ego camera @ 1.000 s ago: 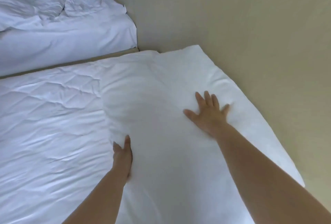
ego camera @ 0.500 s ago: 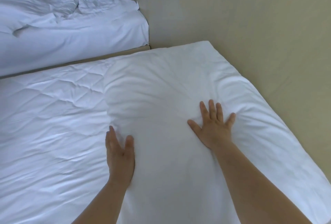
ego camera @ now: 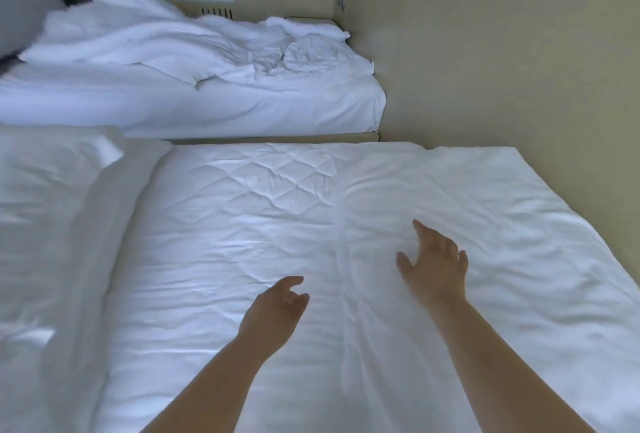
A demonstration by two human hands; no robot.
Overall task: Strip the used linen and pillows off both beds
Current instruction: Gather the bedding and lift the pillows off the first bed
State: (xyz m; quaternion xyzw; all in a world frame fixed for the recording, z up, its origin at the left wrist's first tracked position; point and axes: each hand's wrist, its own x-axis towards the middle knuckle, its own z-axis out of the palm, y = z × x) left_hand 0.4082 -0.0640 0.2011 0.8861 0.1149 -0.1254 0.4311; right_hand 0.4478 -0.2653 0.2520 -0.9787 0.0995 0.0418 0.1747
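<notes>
White linen (ego camera: 242, 225) covers the near bed (ego camera: 502, 159), left hand (ego camera: 273, 308) and right hand (ego camera: 433, 263) both released, grasping nothing: recommend gripping at the bed's wall-side edge and peeling evenly.

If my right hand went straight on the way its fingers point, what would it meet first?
Most likely the near bed's white linen just ahead of the right hand; its height above it is unclear. Beyond that lies the far bed.
</notes>
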